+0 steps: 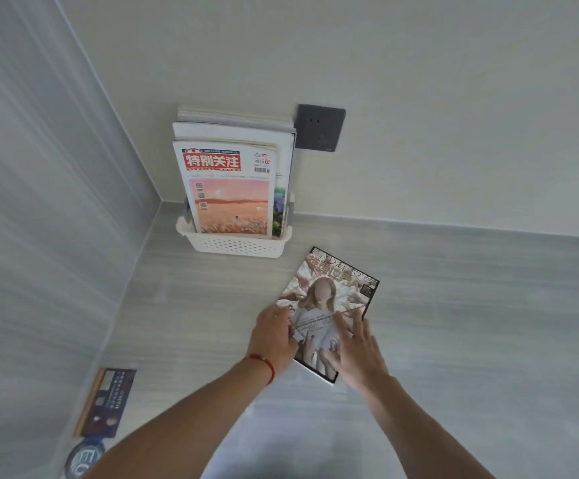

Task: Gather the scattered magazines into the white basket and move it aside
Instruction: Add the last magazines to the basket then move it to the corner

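A white perforated basket (pixel 236 246) stands on the grey floor against the back wall, near the corner. Several magazines stand upright in it; the front one (pixel 229 191) has a red title block and a pink sunset picture. A dark-edged magazine (pixel 329 299) with a figure on its cover lies flat on the floor to the right in front of the basket. My left hand (pixel 273 337) rests on its left edge, fingers curled at the border. My right hand (pixel 353 350) lies spread flat on its lower right part. Whether either hand grips it is unclear.
A dark blue magazine (pixel 106 402) lies by the left wall, with a round blue-and-white object (pixel 84 459) just below it. A dark wall socket (pixel 320 127) sits to the right behind the basket. Curtain-like grey folds (pixel 39 202) cover the left wall.
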Available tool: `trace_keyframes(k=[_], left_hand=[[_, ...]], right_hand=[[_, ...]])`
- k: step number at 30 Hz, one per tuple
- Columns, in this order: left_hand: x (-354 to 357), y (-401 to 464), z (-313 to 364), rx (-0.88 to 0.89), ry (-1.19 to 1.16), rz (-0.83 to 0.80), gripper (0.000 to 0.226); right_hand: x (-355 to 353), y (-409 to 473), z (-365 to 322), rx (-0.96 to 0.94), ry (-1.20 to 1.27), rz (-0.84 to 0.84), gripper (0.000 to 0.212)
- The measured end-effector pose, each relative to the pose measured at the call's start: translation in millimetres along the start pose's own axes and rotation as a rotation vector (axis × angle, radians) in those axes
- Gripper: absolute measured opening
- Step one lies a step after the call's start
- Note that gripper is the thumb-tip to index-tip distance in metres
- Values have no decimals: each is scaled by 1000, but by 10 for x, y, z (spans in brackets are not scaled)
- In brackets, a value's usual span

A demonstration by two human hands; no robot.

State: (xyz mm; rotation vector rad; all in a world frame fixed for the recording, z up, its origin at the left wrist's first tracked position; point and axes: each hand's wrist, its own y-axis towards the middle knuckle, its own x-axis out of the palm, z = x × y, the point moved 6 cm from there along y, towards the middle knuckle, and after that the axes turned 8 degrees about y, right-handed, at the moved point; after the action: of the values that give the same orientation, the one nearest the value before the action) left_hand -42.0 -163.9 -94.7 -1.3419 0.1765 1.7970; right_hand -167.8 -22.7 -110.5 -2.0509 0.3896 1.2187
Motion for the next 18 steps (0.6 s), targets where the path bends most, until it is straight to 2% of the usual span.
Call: trace_keyframes(k=[3, 5, 7, 10, 13, 16, 17, 18], left_hand=[[66, -202, 52, -282, -15, 61, 53], [128, -189, -63, -403, -187, 35, 43], [205, -116, -179, -385, -396, -40, 30], [167, -136, -203, -307, -517, -60, 12], [-97, -301, -135, -235, -610, 34, 19], [-462, -485, -115, -157, -742, 97, 25], [-607, -525, -132, -135, -776, 121, 27], [-758, -545, -177, -115, -810, 147, 28]], right_hand=[[77, -165, 93, -86, 23, -2, 87], [51, -252, 168, -170, 59, -9, 87], [-20, -323, 227, -259, 116, -11, 81], [-176, -374, 241, -300, 241, 64, 66], [-308, -251, 285, -143, 505, 151, 66], [-420, -72, 229, 134, 873, 70, 77], [-473, -32, 128, 165, 1002, 18, 67], [-586, -19, -19, 142, 1092, -8, 49]])
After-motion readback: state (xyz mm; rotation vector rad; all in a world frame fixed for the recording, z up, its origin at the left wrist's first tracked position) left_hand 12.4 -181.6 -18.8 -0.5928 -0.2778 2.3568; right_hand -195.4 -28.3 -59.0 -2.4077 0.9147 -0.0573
